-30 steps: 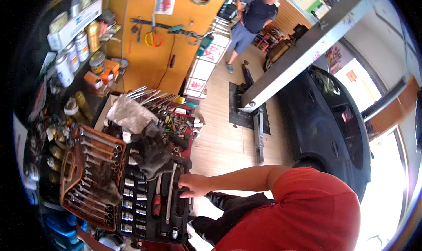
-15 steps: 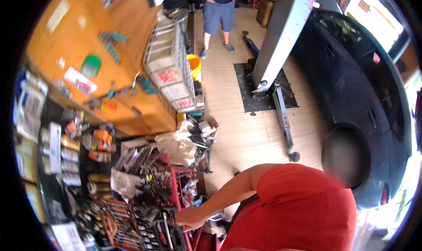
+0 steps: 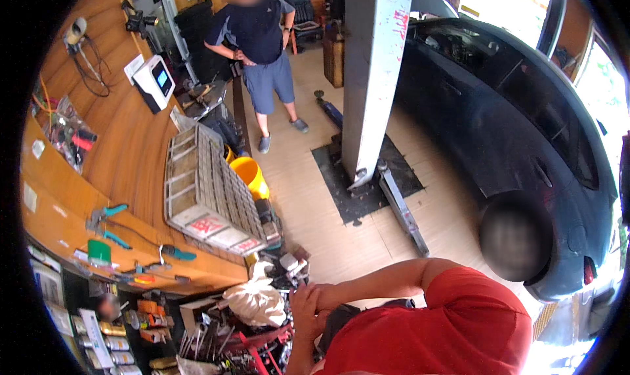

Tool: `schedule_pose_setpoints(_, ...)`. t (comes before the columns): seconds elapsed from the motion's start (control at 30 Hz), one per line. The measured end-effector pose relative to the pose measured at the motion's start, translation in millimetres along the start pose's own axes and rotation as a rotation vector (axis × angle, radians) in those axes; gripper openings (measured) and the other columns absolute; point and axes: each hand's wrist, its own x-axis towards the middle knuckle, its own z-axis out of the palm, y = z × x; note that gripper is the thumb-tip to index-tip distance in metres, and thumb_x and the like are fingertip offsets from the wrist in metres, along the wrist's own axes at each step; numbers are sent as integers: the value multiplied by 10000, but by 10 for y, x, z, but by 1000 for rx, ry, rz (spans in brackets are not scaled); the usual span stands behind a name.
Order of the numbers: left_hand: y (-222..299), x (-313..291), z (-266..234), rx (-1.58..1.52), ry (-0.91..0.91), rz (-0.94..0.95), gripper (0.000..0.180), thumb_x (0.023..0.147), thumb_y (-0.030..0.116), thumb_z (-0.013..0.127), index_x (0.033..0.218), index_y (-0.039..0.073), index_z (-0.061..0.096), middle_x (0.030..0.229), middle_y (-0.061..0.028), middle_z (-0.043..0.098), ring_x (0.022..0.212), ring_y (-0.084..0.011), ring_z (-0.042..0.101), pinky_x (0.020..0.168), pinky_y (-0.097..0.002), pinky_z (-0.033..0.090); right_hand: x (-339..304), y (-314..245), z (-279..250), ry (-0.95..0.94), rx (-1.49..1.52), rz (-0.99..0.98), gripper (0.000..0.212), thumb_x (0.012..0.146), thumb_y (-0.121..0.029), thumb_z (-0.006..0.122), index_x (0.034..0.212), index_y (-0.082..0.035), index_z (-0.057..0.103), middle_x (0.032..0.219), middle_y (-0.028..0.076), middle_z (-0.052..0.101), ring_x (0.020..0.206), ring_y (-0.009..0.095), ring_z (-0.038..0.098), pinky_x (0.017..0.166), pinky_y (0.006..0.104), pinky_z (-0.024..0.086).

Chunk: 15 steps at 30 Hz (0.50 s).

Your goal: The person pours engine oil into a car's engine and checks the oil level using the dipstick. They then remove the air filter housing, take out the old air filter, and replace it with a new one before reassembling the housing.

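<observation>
The right hand (image 3: 320, 298) and left hand (image 3: 302, 306) touch; I cannot tell what they grip. Cream cloth (image 3: 258, 301) lies beside them, near the far edge of the red cart (image 3: 251, 340).

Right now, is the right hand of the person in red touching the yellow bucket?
Apart: the head view plainly shows floor between the right hand and the bucket.

Looks down & fwd from wearer's head, L cam of a side-by-side fisheye pair, upright & unmirrored. Sits v close to the red shirt (image 3: 426, 335) & hands (image 3: 307, 304) at btm ctr, faces out over pale floor (image 3: 295, 191) twd a person (image 3: 262, 37) further off, w/ wood wall (image 3: 125, 125) to L, dark car (image 3: 479, 112) to R. Takes in a wide sweep, bending straight edges nr rim.
</observation>
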Motion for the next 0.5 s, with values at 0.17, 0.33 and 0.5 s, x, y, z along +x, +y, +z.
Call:
schedule_pose_setpoints(0.17, -980, -5, 299, -317, 233, -823, 628, 821, 185, 599, 1331, -94, 361, 1315, -292, 436, 1226, -415, 427, 1046, -412, 326, -202, 987, -736, -123, 291, 470, 548, 841, -301, 605, 1313, -65, 460, 1165, 207, 550, 1085, 374, 527, 938, 447, 422)
schedule_pose_setpoints(0.33, -1676, 580, -76, -207, -521, -942, 617, 811, 333, 650, 1277, -30, 472, 1121, -267, 589, 1058, -378, 578, 892, -424, 457, -726, 1879, -1984, -415, 93, 1049, 583, 895, -418, 559, 1324, -41, 441, 1238, 223, 528, 1151, 373, 509, 969, 433, 426)
schedule_pose_setpoints(0.5, -2554, 2095, -34, -152, -645, -730, 595, 804, 344, 683, 1248, -7, 504, 1134, -250, 590, 1057, -404, 562, 891, -438, 461, -1254, 2815, -2683, -171, 161, 1218, 574, 884, -410, 586, 1304, -37, 468, 1217, 208, 564, 1122, 363, 539, 928, 430, 442)
